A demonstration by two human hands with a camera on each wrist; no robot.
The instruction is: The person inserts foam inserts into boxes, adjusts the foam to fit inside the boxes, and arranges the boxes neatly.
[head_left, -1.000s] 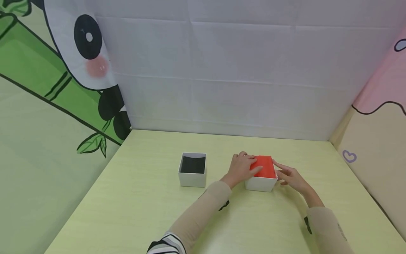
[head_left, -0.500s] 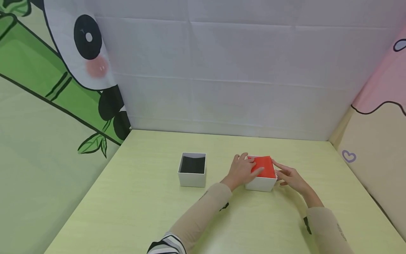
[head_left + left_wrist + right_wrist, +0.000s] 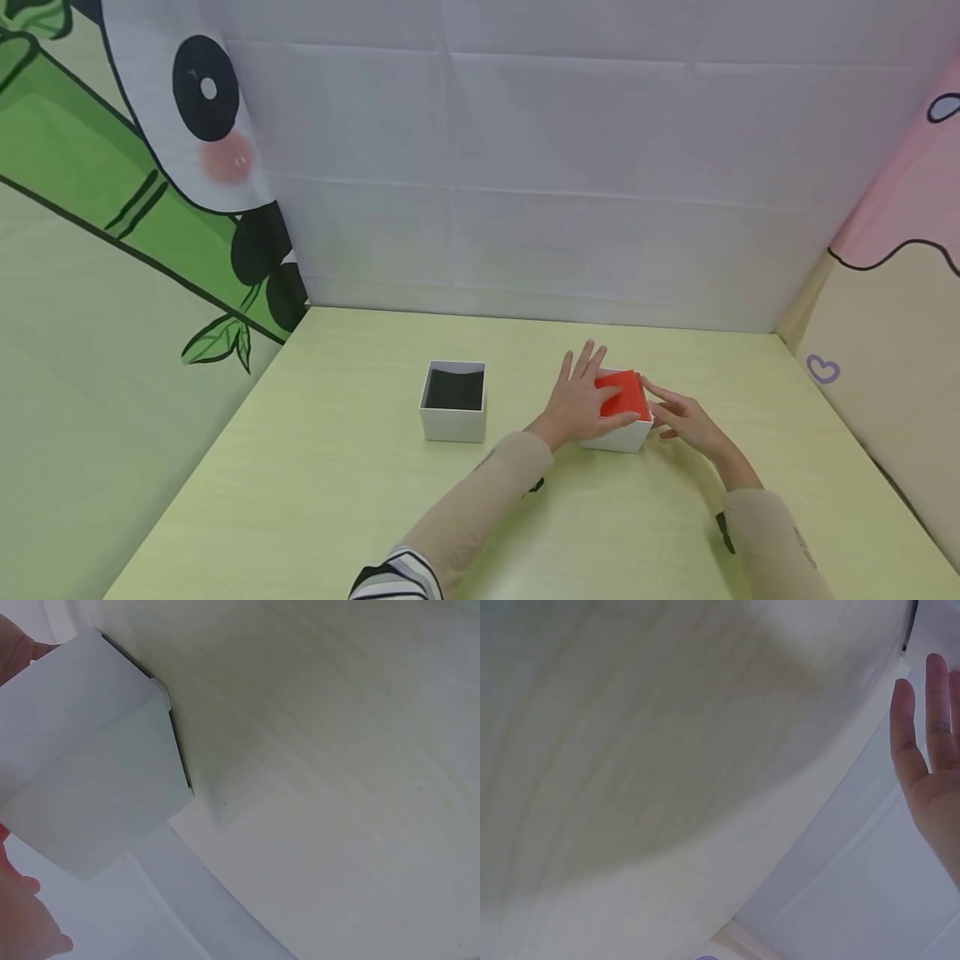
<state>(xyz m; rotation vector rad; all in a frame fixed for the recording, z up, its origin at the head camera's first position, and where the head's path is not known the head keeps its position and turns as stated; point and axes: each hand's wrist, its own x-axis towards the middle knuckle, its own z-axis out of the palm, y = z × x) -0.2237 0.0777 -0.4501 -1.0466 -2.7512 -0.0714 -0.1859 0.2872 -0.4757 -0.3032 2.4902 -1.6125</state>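
A white square box stands on the table right of the middle, with a red sheet or flat piece across its top. My left hand lies over the box's left part with fingers spread, and some of them touch the red piece. At the right side of the box, my right hand has its fingertips against the wall, fingers fairly straight. The left wrist view shows the box's plain white sides close up. In the right wrist view, extended right-hand fingers reach up near a white box side. The box's inside is hidden.
A second white box stands to the left, its top uncovered, with a black sheet or lining inside. Behind the pale table rises a white cloth wall. Printed panels stand at both sides.
My left hand's fingers have straightened and spread, and the hand has shifted slightly right over the red piece. The red piece's left edge has moved right. My right hand stays almost in place.
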